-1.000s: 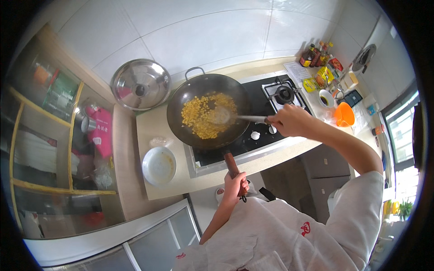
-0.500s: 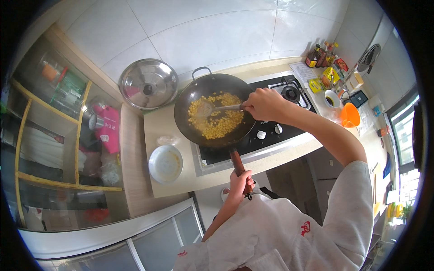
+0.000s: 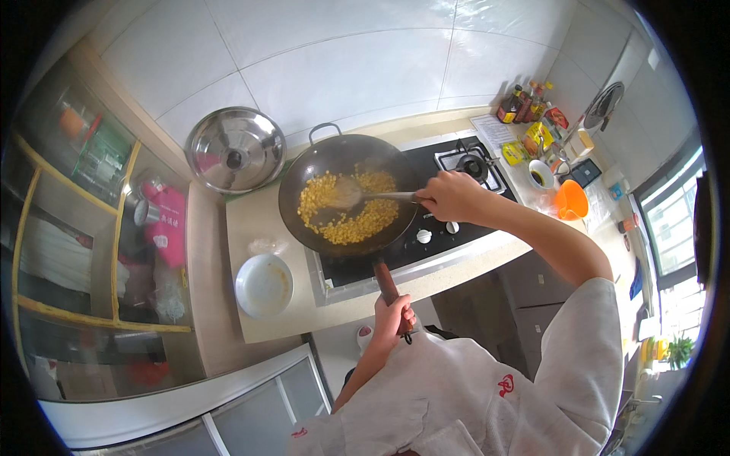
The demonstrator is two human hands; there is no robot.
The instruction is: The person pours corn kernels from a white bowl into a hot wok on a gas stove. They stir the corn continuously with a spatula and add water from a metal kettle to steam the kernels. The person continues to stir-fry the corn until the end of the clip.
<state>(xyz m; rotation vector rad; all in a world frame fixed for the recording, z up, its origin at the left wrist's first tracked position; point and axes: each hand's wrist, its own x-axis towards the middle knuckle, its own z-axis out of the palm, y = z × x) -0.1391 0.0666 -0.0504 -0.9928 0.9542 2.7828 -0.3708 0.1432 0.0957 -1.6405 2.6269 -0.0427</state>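
Note:
A dark wok (image 3: 304, 163) sits on the left side of the stove, with yellow corn kernels (image 3: 356, 229) spread over its bottom. My left hand (image 3: 395, 315) is wrapped round its wooden handle (image 3: 387, 282), close to my body. Reaching in from the right, my right hand (image 3: 450, 198) grips the handle of a metal spatula (image 3: 397, 196). The spatula's blade lies among the kernels near the wok's middle and looks blurred.
A steel lid (image 3: 262, 144) leans on the wall at the left. Below it stands a white bowl (image 3: 262, 285). Right of the burner (image 3: 473, 167) are sauce bottles (image 3: 525, 106), a small bowl of dark liquid (image 3: 541, 174) and an orange container (image 3: 571, 201). A glass-front cabinet (image 3: 99, 235) borders the left.
The spatula and my right hand have shifted slightly right relative to the wok, and the kernels lie differently. My left hand keeps its hold. The whole view has shifted a little.

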